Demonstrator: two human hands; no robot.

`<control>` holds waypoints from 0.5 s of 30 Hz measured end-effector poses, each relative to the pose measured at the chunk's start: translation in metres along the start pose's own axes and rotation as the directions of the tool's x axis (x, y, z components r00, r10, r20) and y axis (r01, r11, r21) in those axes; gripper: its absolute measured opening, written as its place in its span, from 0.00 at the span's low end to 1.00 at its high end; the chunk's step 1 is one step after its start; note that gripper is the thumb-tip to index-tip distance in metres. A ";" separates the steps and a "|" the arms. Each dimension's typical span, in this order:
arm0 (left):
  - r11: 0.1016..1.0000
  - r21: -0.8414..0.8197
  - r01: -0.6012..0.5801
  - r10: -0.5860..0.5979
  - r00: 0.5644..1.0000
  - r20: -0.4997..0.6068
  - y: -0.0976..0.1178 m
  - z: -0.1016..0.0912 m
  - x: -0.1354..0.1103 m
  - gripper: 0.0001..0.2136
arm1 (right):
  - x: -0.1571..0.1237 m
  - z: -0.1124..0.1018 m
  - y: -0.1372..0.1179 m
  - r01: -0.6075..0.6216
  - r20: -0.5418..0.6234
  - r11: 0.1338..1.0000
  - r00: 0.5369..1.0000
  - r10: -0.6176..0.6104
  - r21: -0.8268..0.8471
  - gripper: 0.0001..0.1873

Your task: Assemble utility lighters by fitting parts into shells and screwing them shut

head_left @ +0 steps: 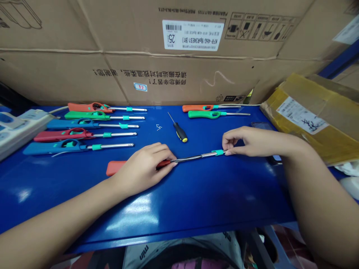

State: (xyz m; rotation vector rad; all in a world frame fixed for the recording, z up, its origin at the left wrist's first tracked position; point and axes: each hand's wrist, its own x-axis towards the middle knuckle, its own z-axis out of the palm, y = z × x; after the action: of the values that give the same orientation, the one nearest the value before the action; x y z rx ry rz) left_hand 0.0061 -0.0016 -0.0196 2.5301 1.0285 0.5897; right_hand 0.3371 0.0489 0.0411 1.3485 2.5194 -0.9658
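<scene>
A long-necked lighter with an orange handle (114, 167) and a metal tube lies across the blue table (196, 194). My left hand (144, 168) lies over its handle, fingers closed around it. My right hand (244, 142) pinches the far end of the tube at a teal collar (218, 152). A small screwdriver with a black and yellow handle (179, 131) lies just behind the lighter.
Several lighters in orange, green, blue and red (84, 127) lie in a row at the left, two more (210, 111) at the back right. Cardboard boxes (179, 52) wall the back. A white power strip (17, 129) sits far left, a yellow-taped parcel (311, 116) at the right.
</scene>
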 end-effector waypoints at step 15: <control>0.998 -0.036 -0.045 0.044 0.998 -0.043 0.005 0.005 0.001 0.08 | 0.019 0.025 -0.020 0.233 -0.114 0.970 0.968 -0.225 0.064 0.07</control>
State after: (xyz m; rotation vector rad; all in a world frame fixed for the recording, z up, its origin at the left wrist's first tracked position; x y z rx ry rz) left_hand 0.0122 -0.0049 -0.0211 2.5239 0.9689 0.6710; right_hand 0.3053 0.0395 0.0233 1.1748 2.7945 -1.0693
